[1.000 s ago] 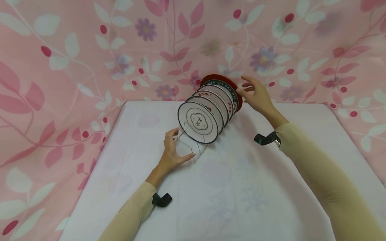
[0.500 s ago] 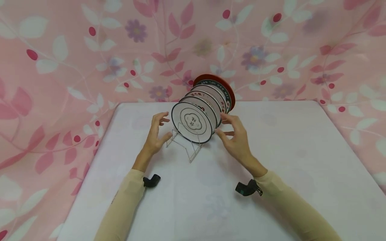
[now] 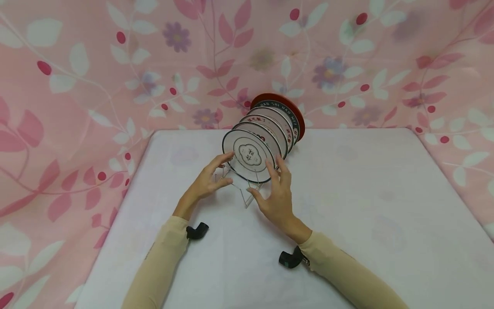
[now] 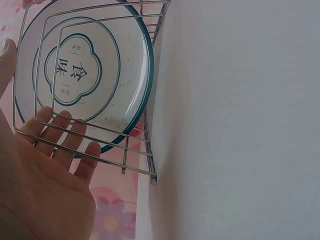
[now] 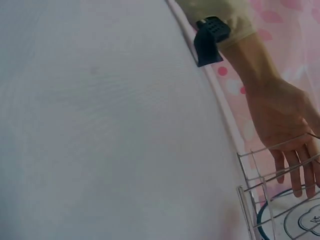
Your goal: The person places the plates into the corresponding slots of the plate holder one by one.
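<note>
A round white plate (image 3: 251,155) with a dark rim and black characters stands tilted at the front of a wire dish rack (image 3: 247,201). Several more plates (image 3: 270,124) line up behind it, the last one red-rimmed. At the rack's left front, my left hand (image 3: 202,184) has thumb and fingers spread apart. Its relaxed fingers (image 4: 65,135) lie along the wires beside the plate in the left wrist view. My right hand (image 3: 275,199) is at the rack's right front, with the thumb near the wires and fingers raised, overlapping the front plate's lower right.
A white cloth covers the table (image 3: 366,206), whose far edge runs just behind the rack. Pink floral fabric (image 3: 154,64) hangs behind and at the sides. A dark camera (image 3: 291,259) sits on the right wrist, another (image 3: 197,231) on the left.
My right hand has come from the rear plates forward and left to the rack's front. My left hand left the rack's front, then came back to its left side. The plates stay in place.
</note>
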### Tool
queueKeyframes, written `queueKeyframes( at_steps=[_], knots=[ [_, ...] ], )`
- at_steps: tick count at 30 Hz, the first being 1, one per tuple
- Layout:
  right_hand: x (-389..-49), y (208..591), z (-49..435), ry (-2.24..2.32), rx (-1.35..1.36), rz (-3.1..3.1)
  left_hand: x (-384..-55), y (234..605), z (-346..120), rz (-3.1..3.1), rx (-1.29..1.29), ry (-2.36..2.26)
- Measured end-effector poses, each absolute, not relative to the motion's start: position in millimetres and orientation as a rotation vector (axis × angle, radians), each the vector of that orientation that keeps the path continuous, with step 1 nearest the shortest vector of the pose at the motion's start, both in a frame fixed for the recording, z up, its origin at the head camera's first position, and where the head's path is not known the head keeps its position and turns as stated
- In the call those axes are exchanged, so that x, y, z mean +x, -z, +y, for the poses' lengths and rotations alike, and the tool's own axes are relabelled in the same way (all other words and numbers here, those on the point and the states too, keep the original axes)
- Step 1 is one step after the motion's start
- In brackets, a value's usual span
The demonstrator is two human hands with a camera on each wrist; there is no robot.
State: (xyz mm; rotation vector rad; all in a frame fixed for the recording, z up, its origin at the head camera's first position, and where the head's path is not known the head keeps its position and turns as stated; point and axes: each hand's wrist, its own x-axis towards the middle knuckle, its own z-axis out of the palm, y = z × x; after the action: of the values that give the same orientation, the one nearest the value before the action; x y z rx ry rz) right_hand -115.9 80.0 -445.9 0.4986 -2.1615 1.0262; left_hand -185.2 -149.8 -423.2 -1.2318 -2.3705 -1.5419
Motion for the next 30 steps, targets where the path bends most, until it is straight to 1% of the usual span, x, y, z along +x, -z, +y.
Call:
queueKeyframes(
  at_steps=[4, 8, 15, 22, 30],
  knots=[
    [-111.4, 448.1, 74.7, -0.93, 0.569, -2.155, -185.3, 422.6, -149.4, -2.372, -1.232, 1.534],
    [-112.0, 446.8, 71.4, -0.984, 0.578, -2.205, -185.3, 421.3, -149.3, -2.378, -1.233, 1.54],
    [-121.5, 446.4, 62.0, -1.181, 0.518, -2.306, -185.5, 422.0, -149.1, -2.395, -1.234, 1.558],
    [-119.2, 448.3, 52.0, -1.144, 0.457, -2.409, -185.0, 421.1, -148.6, -2.414, -1.226, 1.567],
    [-118.4, 449.2, 51.2, -1.176, 0.432, -2.425, -184.5, 421.8, -148.9, -2.426, -1.222, 1.553]
  ],
)
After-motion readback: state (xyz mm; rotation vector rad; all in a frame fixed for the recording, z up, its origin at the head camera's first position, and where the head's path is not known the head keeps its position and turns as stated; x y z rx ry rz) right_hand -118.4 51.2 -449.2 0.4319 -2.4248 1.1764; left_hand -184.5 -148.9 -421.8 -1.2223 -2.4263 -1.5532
